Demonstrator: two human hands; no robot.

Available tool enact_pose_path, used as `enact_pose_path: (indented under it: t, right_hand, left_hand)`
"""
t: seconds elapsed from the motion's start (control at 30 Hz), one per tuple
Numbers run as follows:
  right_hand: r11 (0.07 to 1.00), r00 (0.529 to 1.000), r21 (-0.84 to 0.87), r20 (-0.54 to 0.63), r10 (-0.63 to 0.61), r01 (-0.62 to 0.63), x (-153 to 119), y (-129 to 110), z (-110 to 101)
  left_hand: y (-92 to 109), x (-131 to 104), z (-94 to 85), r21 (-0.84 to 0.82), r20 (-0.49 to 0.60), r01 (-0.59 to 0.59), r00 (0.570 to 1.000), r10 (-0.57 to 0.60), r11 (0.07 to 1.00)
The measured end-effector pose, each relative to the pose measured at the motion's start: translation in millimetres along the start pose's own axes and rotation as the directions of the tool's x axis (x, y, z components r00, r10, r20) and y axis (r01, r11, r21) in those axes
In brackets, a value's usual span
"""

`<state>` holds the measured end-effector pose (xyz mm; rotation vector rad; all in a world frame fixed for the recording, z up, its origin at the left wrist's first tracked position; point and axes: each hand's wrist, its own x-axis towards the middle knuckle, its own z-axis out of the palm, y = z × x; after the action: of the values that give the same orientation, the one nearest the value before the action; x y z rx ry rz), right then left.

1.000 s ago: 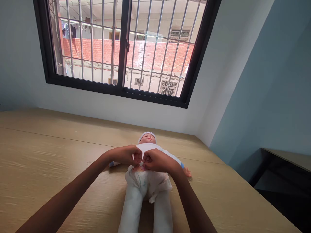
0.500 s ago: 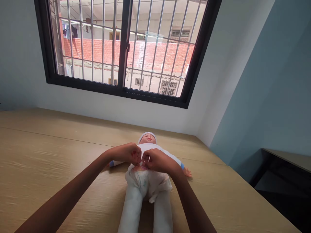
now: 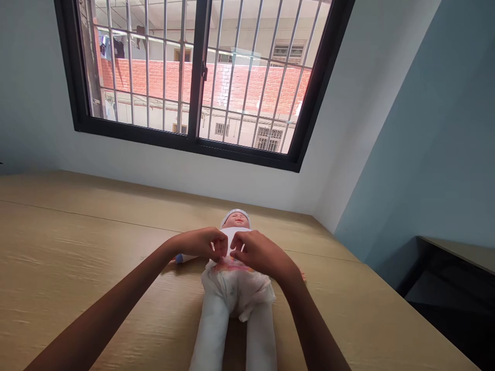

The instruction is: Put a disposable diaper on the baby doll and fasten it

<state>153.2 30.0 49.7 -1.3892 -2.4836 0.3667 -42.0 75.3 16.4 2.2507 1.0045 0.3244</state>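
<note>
A baby doll (image 3: 237, 220) in a white cap and white top lies on its back, legs pointing toward me. Around its hips is a white diaper (image 3: 251, 288) with a pink and orange printed front band. My left hand (image 3: 211, 245) is closed, its thumb and fingertips pinched at the diaper's upper left edge. Just right of it, my right hand (image 3: 257, 252) hovers over the doll's belly with bent fingers and a gap between thumb and forefinger. Both hands hide part of the top and the waist edge.
The doll rests on a wide wooden table (image 3: 96, 268). Behind it, a barred window (image 3: 195, 77) is set in the white wall. A dark piece of furniture (image 3: 444, 288) stands beyond the table's right edge.
My right hand has lifted slightly and moved right, its thumb and fingers parting. More of the diaper's printed band now shows. My left hand stays near the same spot.
</note>
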Motion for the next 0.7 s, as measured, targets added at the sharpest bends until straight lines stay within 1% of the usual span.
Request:
enact_pose_path:
  t: [0.1,0.17,0.27,0.33,0.37,0.43,0.53,0.63,0.7]
  right_hand:
    - [1.0,0.998,0.025,-0.059,0.009,-0.007,-6,11,-13]
    - [0.999,0.997,0.036,-0.059,0.04,-0.038,-10,19,-21]
    - [0.991,0.992,0.035,0.023,0.125,-0.125,-11,31,-23]
    - [0.983,0.979,0.021,0.094,0.181,-0.184,-7,36,-16]
    - [0.981,0.974,0.012,0.12,0.19,-0.192,-4,37,-11]
    - [0.986,0.976,-0.017,0.136,0.169,-0.169,2,37,-1]
    - [0.996,0.992,-0.047,0.089,0.084,-0.08,6,33,8]
    - [0.996,0.994,0.086,0.109,0.015,-0.025,0,28,0]
    - [0.988,0.992,0.147,0.12,0.037,-0.054,-8,26,-11]
  left_hand:
    - [1,-1,-3.6,-0.025,0.011,-0.019,1.0,0.019,1.0]
    - [1,0,-3.8,-0.029,0.025,-0.021,0.999,0.021,0.999]
    - [2,2,2.5,-0.016,0.015,-0.014,1.0,0.014,1.0]
    - [4,4,9.8,0.008,-0.03,0.0,1.0,0.001,1.0]
    - [6,4,13.5,0.023,-0.054,0.004,0.999,-0.003,1.0]
    - [12,5,19.9,0.049,-0.087,0.003,0.996,0.001,0.999]
    - [20,4,25.9,0.082,-0.103,0.003,0.995,0.005,0.997]
    - [23,5,28.0,0.096,-0.162,-0.002,0.987,0.018,0.995]
    - [24,4,26.4,0.1,-0.223,-0.023,0.974,0.045,0.995]
